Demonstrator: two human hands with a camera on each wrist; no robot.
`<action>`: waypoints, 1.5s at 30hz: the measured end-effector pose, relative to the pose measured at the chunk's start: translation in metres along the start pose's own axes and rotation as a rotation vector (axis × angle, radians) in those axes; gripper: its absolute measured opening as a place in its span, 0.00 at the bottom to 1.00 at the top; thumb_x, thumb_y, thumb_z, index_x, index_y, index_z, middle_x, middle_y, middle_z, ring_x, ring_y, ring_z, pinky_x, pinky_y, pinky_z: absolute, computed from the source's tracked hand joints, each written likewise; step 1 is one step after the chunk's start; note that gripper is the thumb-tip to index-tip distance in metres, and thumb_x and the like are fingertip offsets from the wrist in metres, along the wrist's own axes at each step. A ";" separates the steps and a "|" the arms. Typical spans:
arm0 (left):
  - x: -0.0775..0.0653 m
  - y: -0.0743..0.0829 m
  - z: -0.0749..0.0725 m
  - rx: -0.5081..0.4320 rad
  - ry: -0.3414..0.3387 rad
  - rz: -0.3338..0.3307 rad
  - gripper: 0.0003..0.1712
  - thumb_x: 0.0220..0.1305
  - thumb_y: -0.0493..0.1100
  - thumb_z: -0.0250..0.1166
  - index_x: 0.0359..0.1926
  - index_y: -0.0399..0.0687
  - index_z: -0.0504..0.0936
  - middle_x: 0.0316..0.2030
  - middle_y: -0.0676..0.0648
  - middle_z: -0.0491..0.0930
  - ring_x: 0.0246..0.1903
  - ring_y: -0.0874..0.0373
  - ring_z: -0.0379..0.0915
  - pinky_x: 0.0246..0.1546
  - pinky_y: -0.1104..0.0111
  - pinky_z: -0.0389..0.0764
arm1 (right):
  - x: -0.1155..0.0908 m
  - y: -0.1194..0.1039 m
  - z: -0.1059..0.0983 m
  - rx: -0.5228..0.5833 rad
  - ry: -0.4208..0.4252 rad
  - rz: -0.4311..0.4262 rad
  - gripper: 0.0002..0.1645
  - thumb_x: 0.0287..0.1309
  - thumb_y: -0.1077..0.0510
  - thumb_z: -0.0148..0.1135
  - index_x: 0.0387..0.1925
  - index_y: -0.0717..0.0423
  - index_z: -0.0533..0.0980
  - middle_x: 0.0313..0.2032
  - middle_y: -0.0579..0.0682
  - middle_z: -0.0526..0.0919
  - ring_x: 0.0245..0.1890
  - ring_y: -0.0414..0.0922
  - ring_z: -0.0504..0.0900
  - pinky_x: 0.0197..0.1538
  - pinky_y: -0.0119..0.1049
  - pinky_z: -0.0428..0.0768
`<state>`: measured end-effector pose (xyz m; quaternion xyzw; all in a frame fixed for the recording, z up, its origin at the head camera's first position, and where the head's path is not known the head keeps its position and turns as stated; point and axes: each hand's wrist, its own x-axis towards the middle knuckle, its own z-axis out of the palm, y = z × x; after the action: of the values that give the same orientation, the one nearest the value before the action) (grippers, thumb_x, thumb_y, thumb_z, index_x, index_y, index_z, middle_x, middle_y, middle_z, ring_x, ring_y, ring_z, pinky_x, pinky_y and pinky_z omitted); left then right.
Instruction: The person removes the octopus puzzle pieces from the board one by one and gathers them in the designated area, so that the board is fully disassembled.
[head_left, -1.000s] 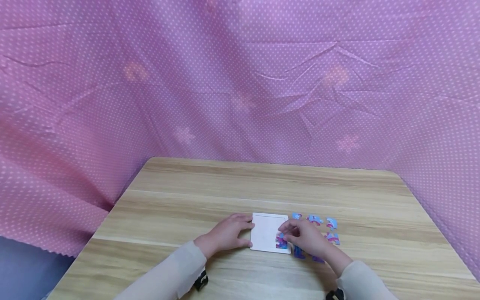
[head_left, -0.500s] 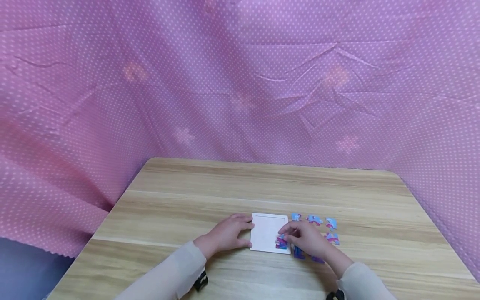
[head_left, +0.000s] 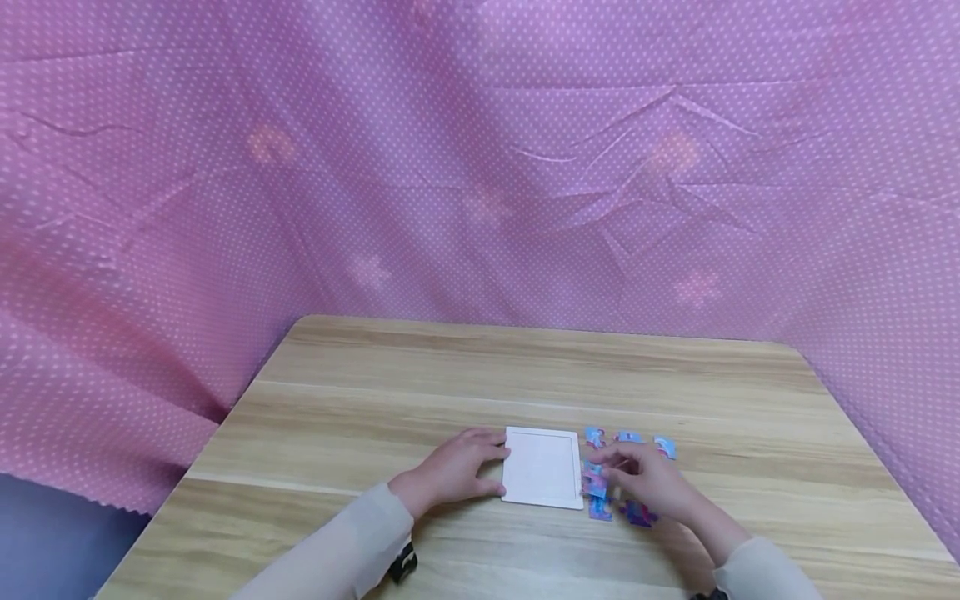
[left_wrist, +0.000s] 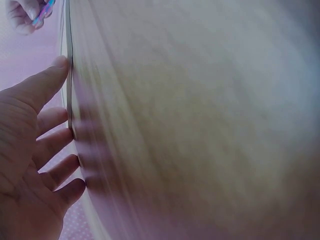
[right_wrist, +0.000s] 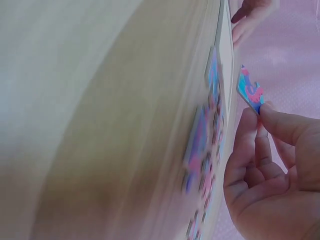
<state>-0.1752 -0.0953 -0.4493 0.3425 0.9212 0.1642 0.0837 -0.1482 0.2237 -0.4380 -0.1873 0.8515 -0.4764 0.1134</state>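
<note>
A white square puzzle tray (head_left: pixel 538 467) with a raised rim lies flat on the table, its inside bare. My left hand (head_left: pixel 456 467) is at its left side, thumb and fingertips spread along the edge; the left wrist view shows those fingertips (left_wrist: pixel 61 62) touching it. To the right of the tray, my right hand (head_left: pixel 651 482) pinches a jigsaw piece (right_wrist: pixel 251 92) between thumb and finger. This piece is blue, purple and pink, raised above the table and tilted. Loose jigsaw pieces (head_left: pixel 599 507) lie under and around the right hand, which hides some of them.
More jigsaw pieces (head_left: pixel 628 437) lie in rough rows right of the tray, one blue piece (head_left: pixel 664 447) at the far corner. The wooden table (head_left: pixel 420 375) reaches back to a pink dotted cloth (head_left: pixel 480 208) hanging behind and at both sides.
My right hand has moved right, off the tray, with the jigsaw piece that was over the tray's lower right corner. The left hand has stayed in place.
</note>
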 end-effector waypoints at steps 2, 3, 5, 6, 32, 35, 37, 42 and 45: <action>0.000 0.000 0.001 -0.004 0.004 0.005 0.33 0.57 0.58 0.67 0.60 0.46 0.77 0.64 0.47 0.68 0.65 0.51 0.59 0.65 0.61 0.59 | -0.004 0.002 -0.005 -0.019 0.000 0.027 0.12 0.61 0.60 0.61 0.46 0.56 0.80 0.38 0.49 0.82 0.33 0.44 0.79 0.35 0.33 0.80; 0.000 0.000 0.001 -0.007 0.006 0.007 0.33 0.57 0.58 0.67 0.59 0.46 0.77 0.64 0.47 0.69 0.65 0.51 0.59 0.65 0.61 0.59 | -0.006 0.004 -0.008 -0.034 0.003 0.038 0.12 0.61 0.59 0.61 0.46 0.56 0.80 0.37 0.48 0.82 0.34 0.44 0.78 0.36 0.33 0.79; 0.000 -0.001 0.001 -0.010 0.005 0.006 0.33 0.57 0.58 0.67 0.59 0.46 0.77 0.64 0.47 0.69 0.65 0.51 0.59 0.65 0.61 0.59 | -0.011 0.007 -0.012 -0.052 0.013 0.056 0.11 0.60 0.59 0.62 0.45 0.55 0.80 0.36 0.47 0.81 0.34 0.44 0.78 0.36 0.33 0.79; 0.000 -0.001 0.001 -0.009 0.005 0.007 0.33 0.57 0.58 0.67 0.59 0.46 0.77 0.64 0.47 0.69 0.65 0.51 0.59 0.65 0.61 0.59 | -0.013 0.008 -0.014 -0.062 0.019 0.063 0.11 0.60 0.58 0.62 0.44 0.55 0.80 0.36 0.46 0.81 0.35 0.43 0.78 0.37 0.32 0.79; 0.002 -0.001 0.000 -0.013 -0.002 0.001 0.33 0.57 0.58 0.67 0.60 0.46 0.77 0.64 0.47 0.68 0.65 0.51 0.58 0.65 0.61 0.58 | -0.059 0.044 -0.056 0.020 -0.099 0.010 0.13 0.60 0.63 0.60 0.45 0.67 0.78 0.35 0.50 0.84 0.31 0.38 0.79 0.29 0.34 0.81; 0.002 -0.001 -0.001 -0.009 0.001 0.003 0.33 0.57 0.58 0.67 0.60 0.46 0.77 0.64 0.47 0.68 0.65 0.50 0.59 0.65 0.61 0.59 | -0.061 0.046 -0.058 0.021 -0.093 0.042 0.13 0.60 0.64 0.61 0.45 0.66 0.78 0.35 0.52 0.83 0.31 0.38 0.79 0.29 0.33 0.80; 0.002 -0.001 -0.001 -0.007 -0.001 0.002 0.33 0.57 0.58 0.67 0.60 0.46 0.77 0.64 0.48 0.68 0.65 0.50 0.59 0.65 0.61 0.59 | -0.061 0.045 -0.059 0.015 -0.087 0.073 0.12 0.59 0.64 0.61 0.44 0.66 0.78 0.36 0.52 0.83 0.32 0.38 0.79 0.29 0.33 0.80; 0.002 -0.001 0.000 -0.005 -0.004 -0.001 0.33 0.57 0.58 0.67 0.60 0.46 0.77 0.64 0.48 0.68 0.65 0.50 0.59 0.65 0.61 0.59 | -0.062 0.043 -0.059 -0.015 -0.059 0.139 0.11 0.58 0.62 0.63 0.42 0.64 0.78 0.34 0.51 0.82 0.31 0.37 0.78 0.29 0.32 0.79; 0.002 -0.001 -0.001 -0.009 -0.006 -0.003 0.33 0.57 0.58 0.67 0.60 0.46 0.77 0.64 0.48 0.68 0.65 0.50 0.59 0.65 0.61 0.59 | -0.063 0.041 -0.059 -0.044 -0.039 0.157 0.12 0.56 0.61 0.65 0.41 0.63 0.79 0.33 0.50 0.82 0.30 0.38 0.79 0.28 0.32 0.79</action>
<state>-0.1772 -0.0949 -0.4492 0.3412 0.9208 0.1671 0.0885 -0.1221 0.3153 -0.4420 -0.1315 0.8715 -0.4434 0.1629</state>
